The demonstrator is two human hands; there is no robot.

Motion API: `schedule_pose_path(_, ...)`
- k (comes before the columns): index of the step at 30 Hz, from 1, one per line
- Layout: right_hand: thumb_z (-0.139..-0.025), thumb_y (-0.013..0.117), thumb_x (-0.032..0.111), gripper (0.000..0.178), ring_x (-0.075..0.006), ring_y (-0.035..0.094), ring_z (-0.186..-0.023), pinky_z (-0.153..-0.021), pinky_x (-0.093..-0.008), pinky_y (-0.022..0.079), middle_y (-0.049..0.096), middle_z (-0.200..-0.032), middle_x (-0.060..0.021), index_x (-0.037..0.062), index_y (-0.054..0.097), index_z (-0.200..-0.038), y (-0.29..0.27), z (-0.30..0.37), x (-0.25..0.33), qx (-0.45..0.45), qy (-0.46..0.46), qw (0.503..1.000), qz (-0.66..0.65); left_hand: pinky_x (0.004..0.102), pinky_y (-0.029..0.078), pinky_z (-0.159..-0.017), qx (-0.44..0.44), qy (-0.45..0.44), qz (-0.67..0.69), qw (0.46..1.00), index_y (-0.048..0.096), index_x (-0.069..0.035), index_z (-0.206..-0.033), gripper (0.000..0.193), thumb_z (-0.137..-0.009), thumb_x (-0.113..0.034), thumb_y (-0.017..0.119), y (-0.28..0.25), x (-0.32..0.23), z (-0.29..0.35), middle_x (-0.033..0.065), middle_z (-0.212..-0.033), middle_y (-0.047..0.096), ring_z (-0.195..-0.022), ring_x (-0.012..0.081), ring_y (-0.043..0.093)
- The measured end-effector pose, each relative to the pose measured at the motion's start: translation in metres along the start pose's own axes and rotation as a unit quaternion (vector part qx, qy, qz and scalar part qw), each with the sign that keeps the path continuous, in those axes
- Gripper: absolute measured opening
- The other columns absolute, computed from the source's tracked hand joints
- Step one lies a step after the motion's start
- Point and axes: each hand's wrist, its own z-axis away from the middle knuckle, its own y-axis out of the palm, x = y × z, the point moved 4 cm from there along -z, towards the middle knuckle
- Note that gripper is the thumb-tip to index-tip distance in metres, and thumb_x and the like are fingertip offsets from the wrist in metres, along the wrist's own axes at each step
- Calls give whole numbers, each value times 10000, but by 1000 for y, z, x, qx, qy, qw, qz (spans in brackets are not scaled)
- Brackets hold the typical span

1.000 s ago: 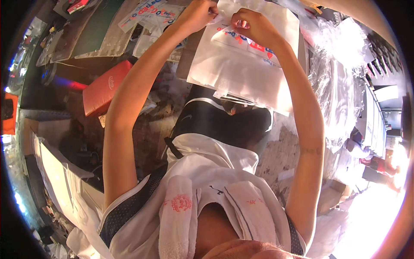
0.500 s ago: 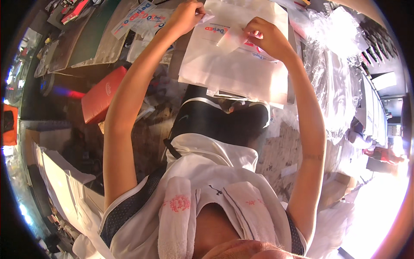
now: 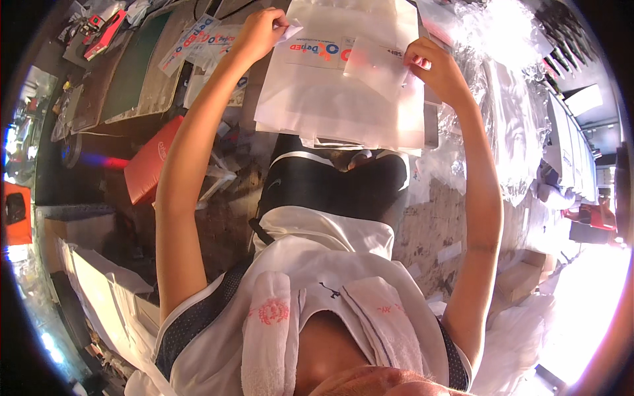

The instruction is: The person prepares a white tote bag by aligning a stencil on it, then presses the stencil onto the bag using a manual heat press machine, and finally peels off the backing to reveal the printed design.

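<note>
A stack of pale plastic bags point(image 3: 337, 112) with red and blue print lies in front of my knees. Over its printed area spreads a small translucent rectangular sheet point(image 3: 375, 71). My right hand point(image 3: 436, 66) is closed, its thumb and fingers pinching the sheet's right edge. At the stack's upper left, my left hand point(image 3: 263, 32) is also closed, with a small white scrap point(image 3: 290, 30) sticking out from its fingertips. Whether that scrap is a loose piece or part of a bag, I cannot tell.
Clear printed plastic bags point(image 3: 218, 43) lie left of the stack, beside worn boards point(image 3: 135, 66). A red box point(image 3: 155, 158) sits below them. Crumpled clear plastic wrap point(image 3: 508, 119) heaps up on the right, and a cardboard box point(image 3: 525, 274) stands lower right.
My right hand has moved right across the stack, drawing the translucent sheet along and flatter. My left hand keeps its pinch near the stack's upper left. The whole stack appears further left in view.
</note>
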Motion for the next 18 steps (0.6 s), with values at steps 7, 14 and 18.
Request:
schedule_pose_path(7,-861,685,-53,126,-190,635,-888,-813,-330,510,627,-960,-54,21,661,-961,-20,22,-20,-51,17,998,-26,420,529,-759,2,11,14,1000,694,0,-915,95,-855,-65,728,0,6,-1,135,-912,704,-854,327,689)
schedule_pose_path(14,-863,678,-67,138,-169,642,-919,-859,-313,522,658,-997,-42,12,658,-973,-32,49,-46,-91,57,991,-81,407,524,-764,12,-18,17,1000,687,3,-926,96,-859,-60,716,2,1,-3,130,-916,703,-866,317,686)
schedule_pose_path(18,-868,667,-80,141,-150,640,-937,-870,-304,525,657,-1023,-36,10,660,-977,-40,64,-58,-112,75,984,-114,351,522,-767,16,-22,10,1000,686,9,-963,87,-888,-27,711,2,6,-1,94,-909,686,-832,227,668)
